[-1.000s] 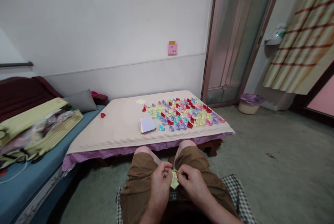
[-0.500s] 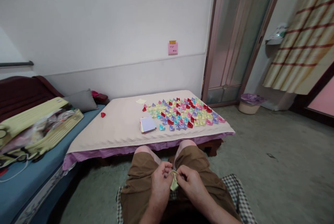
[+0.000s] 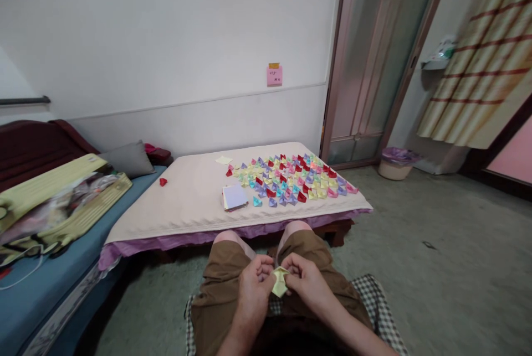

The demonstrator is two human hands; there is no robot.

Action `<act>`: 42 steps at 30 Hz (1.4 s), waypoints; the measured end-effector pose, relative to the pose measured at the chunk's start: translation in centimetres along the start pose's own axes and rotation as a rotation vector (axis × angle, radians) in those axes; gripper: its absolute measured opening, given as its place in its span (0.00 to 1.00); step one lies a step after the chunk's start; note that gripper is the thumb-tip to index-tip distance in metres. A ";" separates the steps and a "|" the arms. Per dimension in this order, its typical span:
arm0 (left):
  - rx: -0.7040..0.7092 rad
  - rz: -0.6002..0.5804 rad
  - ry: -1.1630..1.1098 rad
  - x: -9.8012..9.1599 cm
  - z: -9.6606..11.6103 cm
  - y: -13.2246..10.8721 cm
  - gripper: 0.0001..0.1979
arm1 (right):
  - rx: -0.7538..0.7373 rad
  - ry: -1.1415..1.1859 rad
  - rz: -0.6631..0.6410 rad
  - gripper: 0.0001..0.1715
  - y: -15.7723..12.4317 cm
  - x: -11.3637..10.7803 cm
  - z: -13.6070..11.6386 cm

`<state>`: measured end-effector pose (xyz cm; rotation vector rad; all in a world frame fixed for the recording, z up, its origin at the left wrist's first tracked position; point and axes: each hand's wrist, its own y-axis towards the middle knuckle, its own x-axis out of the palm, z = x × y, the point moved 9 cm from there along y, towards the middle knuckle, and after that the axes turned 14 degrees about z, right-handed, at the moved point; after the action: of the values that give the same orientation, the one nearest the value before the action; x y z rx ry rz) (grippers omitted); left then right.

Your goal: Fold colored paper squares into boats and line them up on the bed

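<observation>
Between my two hands, above my lap, is a small piece of folded yellow paper [image 3: 280, 283]. My left hand [image 3: 256, 284] grips its left side with thumb and curled fingers. On the other side my right hand [image 3: 305, 281] pinches it the same way. The paper looks spread wide, with creases and a raised upper edge. On the low table ahead lie many small folded paper boats [image 3: 286, 179] in red, yellow, purple, blue and pink. A stack of square paper sheets [image 3: 235, 197] rests at their left, lavender sheet on top.
A cream cloth [image 3: 183, 201] covers the table. A red folded paper [image 3: 163, 182] lies apart at its left, pale yellow sheets [image 3: 224, 160] at the back. To the left is a blue couch [image 3: 45, 284] with a yellow case [image 3: 62, 195]. A lined bin [image 3: 394, 168] stands right.
The yellow paper has turned and opened out wider between my fingers. My right hand has shifted slightly, and the view has moved a little.
</observation>
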<state>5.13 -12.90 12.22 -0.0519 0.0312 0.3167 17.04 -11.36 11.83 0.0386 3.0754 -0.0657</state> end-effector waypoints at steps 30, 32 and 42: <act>0.006 0.003 0.099 0.0 -0.8 0.2 0.19 | -0.044 0.040 -0.038 0.13 -0.2 0.2 -1.0; -0.005 0.021 0.085 -0.1 -1.0 0.2 0.19 | -0.105 -0.021 -0.056 0.16 -0.4 0.3 -1.3; 0.084 -0.004 0.222 0.2 0.4 -0.2 0.20 | -0.107 -0.103 -0.007 0.12 -0.1 0.3 -1.1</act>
<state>5.43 -13.00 12.65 -0.0032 0.2645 0.3039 16.63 -11.40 12.95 0.0188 2.9705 0.0938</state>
